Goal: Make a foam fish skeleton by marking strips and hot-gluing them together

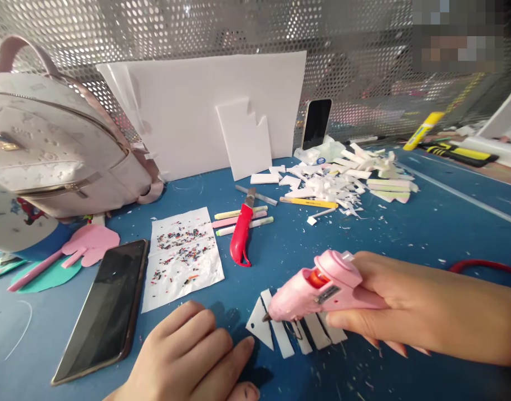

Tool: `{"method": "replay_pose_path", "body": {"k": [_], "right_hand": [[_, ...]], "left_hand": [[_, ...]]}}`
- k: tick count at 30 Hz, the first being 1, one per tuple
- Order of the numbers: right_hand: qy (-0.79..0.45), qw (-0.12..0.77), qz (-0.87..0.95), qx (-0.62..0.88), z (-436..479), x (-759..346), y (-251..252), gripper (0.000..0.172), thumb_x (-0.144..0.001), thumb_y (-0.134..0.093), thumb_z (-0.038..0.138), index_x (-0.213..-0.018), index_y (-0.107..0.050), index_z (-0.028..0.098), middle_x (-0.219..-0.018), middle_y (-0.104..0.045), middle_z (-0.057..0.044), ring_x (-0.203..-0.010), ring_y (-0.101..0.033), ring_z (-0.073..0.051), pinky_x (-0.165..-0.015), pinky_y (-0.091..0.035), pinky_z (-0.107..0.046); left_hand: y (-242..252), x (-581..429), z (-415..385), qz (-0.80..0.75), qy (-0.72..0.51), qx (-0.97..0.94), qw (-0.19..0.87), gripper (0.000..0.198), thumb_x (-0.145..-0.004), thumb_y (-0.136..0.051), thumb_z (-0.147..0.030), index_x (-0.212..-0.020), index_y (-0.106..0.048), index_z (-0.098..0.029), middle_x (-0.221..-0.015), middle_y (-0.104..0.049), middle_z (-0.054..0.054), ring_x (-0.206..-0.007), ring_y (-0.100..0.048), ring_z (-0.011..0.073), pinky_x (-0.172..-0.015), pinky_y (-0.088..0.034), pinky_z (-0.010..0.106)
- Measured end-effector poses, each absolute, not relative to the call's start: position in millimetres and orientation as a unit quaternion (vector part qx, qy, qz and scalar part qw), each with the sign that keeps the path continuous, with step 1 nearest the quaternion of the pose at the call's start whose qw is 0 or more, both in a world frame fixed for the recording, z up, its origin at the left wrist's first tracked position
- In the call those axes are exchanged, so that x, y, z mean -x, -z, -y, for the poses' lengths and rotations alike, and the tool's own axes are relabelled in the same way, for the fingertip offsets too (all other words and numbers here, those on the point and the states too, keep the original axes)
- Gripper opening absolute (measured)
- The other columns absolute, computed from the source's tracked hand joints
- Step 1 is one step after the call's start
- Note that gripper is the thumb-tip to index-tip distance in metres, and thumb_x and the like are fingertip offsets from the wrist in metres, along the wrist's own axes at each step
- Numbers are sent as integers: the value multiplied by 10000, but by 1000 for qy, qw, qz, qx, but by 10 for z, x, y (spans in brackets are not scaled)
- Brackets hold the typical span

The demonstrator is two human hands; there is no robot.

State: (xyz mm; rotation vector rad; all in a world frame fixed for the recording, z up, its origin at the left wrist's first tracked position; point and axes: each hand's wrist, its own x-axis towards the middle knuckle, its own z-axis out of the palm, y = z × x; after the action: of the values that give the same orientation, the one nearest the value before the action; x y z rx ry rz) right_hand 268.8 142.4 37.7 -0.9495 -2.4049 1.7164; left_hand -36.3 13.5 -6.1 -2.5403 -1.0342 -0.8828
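Pink glue gun [303,295] fills the right hand [409,295] over white strips [283,337] toward the worktop's [389,228] near edge; left hand [192,351] curled, grip hidden.

Perforated panel [247,30] behind blue tabletop [406,231]

Bright light; dark shadow [261,361] beside left fingers [237,356]

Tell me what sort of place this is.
Probably a craft workspace: on the blue table lie a red-handled knife and a heap of white offcuts, and the right hand holds a pink glue gun.
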Motion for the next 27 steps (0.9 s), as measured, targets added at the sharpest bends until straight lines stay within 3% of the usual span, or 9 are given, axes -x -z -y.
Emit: {"method": "replay_pose_path", "body": {"k": [27], "right_hand": [[-528, -7, 786, 322, -1397, -2727, -335, 243, -830, -743, 423, -1071, -717, 410, -666, -634, 85, -473, -602, -138, -390, -468, -237]], "left_hand": [[81, 351, -127, 360, 297, 873, 140, 261, -1014, -517, -306, -993, -724, -148, -647, -546, 7, -606, -467, 159, -589, -359, 329]]}}
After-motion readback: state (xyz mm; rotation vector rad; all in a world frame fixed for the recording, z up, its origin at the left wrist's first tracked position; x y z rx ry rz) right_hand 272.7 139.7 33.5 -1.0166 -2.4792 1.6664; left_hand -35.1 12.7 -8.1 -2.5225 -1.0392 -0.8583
